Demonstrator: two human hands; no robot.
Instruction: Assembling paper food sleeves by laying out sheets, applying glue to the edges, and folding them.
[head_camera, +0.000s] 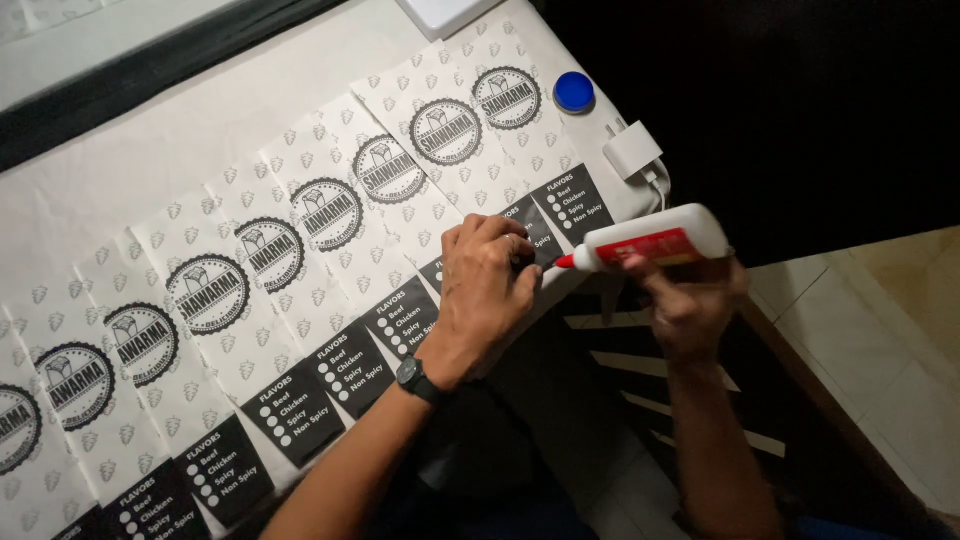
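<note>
My left hand (487, 290) lies flat on the dark lower end of a printed paper sheet (440, 190), pressing it to the white table (180, 140); a black watch is on that wrist. My right hand (690, 305) grips a white glue bottle (655, 240) with a red label. The bottle lies sideways, its red tip pointing left at the sheet edge just beside my left fingers. Several such paper sheets (250, 290), white with round black emblems and black bottom panels, overlap in a diagonal row across the table.
A blue round cap (574, 91) lies on the table near the far end of the row. A white charger block (632, 150) with a cable sits at the table edge. A white device corner (445, 12) shows at the top. Tiled floor (880, 340) is at right.
</note>
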